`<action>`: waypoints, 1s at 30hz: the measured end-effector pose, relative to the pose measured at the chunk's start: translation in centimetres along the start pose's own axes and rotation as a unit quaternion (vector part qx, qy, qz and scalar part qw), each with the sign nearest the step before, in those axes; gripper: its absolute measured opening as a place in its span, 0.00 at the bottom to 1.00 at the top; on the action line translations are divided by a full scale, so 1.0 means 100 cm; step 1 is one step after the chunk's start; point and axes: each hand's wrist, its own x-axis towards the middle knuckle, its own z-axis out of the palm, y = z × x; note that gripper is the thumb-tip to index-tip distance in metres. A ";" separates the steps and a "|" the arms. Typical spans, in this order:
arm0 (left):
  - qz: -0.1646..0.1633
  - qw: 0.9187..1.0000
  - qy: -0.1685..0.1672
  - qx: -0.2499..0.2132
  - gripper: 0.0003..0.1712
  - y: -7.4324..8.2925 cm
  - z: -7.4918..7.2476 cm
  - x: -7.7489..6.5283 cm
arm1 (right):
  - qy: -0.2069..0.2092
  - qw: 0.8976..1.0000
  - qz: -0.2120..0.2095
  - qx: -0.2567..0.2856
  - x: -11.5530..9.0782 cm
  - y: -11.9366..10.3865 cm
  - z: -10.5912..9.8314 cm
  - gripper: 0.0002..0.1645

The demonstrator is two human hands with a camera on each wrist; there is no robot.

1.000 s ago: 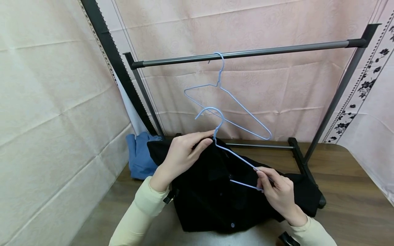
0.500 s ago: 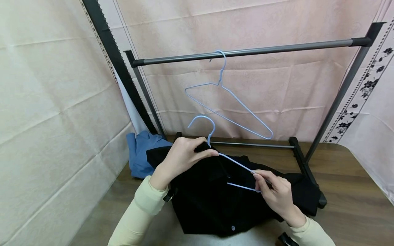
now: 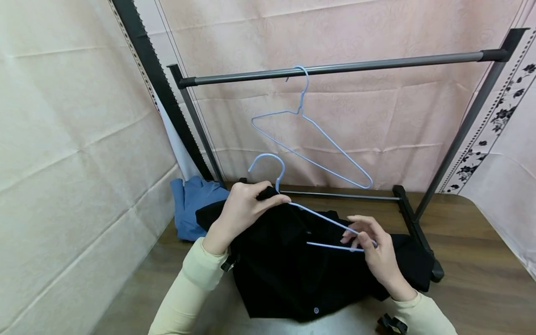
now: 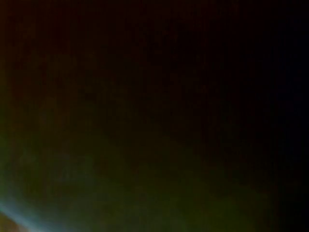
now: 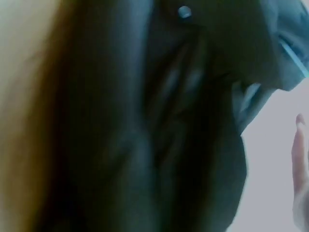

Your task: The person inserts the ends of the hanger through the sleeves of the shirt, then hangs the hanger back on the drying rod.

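Note:
A black buttoned shirt (image 3: 272,279) lies bunched on the table, with a light blue wire hanger (image 3: 322,217) partly inside its neck. My left hand (image 3: 244,204) pinches the collar together with the hanger just below its hook, which rises free above the fingers. At the hanger's right end my right hand (image 3: 378,256) has its fingers spread loosely about the wire, thumb and fingertips apart. The hanger's left part is hidden in the cloth. The right wrist view shows the dark shirt (image 5: 203,111) with a button; the left wrist view is almost black.
Behind stands a dark metal rack; a second blue hanger (image 3: 337,141) hangs from its rail (image 3: 389,63). Folded blue cloth (image 3: 188,209) lies at the left, beside the curtain (image 3: 83,153). The rack's right foot (image 3: 437,272) reaches forward past the shirt.
The left hand has shifted its pinch from beside the hook's base onto the collar and wire. The hook has moved left. The right fingers have loosened from the wire.

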 end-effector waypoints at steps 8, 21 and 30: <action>-0.023 0.998 0.058 -0.010 0.27 -0.008 -0.003 -0.001 | -0.176 0.957 0.157 0.171 -0.013 0.020 -0.001 0.23; -0.051 0.994 0.097 0.027 0.30 -0.012 0.000 -0.002 | -0.202 0.910 0.361 0.039 -0.007 0.025 0.015 0.28; -0.091 0.991 0.098 0.033 0.27 -0.024 -0.008 -0.008 | -0.121 0.926 0.357 0.021 0.008 0.017 0.003 0.20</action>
